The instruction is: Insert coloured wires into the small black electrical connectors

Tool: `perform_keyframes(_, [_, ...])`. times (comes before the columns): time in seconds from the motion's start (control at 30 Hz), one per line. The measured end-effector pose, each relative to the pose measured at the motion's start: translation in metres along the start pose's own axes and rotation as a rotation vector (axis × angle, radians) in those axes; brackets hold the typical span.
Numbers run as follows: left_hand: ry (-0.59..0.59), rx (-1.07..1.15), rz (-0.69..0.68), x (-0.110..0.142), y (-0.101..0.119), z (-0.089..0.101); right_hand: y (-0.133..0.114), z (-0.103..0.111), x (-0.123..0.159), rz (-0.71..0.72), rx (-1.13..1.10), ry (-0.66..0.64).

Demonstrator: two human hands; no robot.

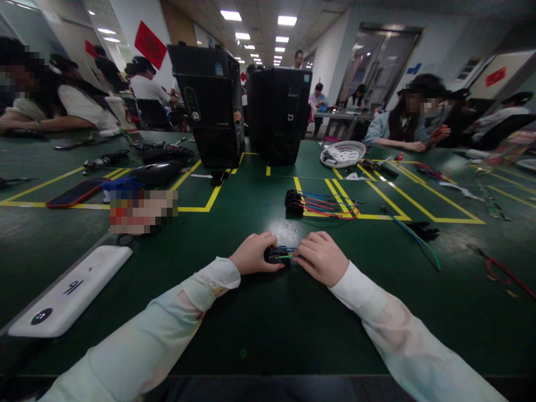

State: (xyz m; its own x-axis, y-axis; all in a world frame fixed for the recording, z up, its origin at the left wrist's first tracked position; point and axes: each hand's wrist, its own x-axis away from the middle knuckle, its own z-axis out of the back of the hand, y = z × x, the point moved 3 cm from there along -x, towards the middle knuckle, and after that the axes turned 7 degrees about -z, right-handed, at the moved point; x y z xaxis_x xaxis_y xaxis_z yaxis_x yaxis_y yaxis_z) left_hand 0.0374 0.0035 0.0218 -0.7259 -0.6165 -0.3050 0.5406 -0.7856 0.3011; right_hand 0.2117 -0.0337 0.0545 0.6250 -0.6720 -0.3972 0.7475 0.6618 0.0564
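Near the middle of the green table, my left hand point(253, 254) is closed around a small black plastic connector point(273, 255). Blue and green wires point(286, 257) come out of it toward the right. My right hand point(321, 259) pinches these wires close to the connector, and its fingertips hide their far ends. Just beyond my hands lies a group of black connectors point(295, 202) with red and blue wires trailing right. Farther right are a loose blue and green wire point(412, 233) and a black piece point(424, 229).
A white device point(71, 293) lies at the left, with a phone point(75, 192) and a black mouse-shaped thing point(157, 173) behind it. Two black computer cases point(207, 106) stand at the back beside a white basket point(342, 154). Red wires point(506, 271) lie far right. Other people sit around.
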Motion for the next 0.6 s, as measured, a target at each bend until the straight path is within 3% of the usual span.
perform_keyframes(0.2, [0.001,-0.004,-0.005,-0.0001,-0.0002,0.0,0.002,0.0049,0.0001,-0.122,0.064,0.091])
perform_keyframes(0.43, [-0.01,-0.02,-0.02,0.0012,0.0004,0.0007,-0.0041,-0.0021,0.0007,0.008,-0.114,-0.049])
perform_keyframes(0.6, [-0.009,-0.052,-0.038,0.0014,0.002,0.0013,0.0005,0.0033,-0.0006,-0.153,-0.048,0.06])
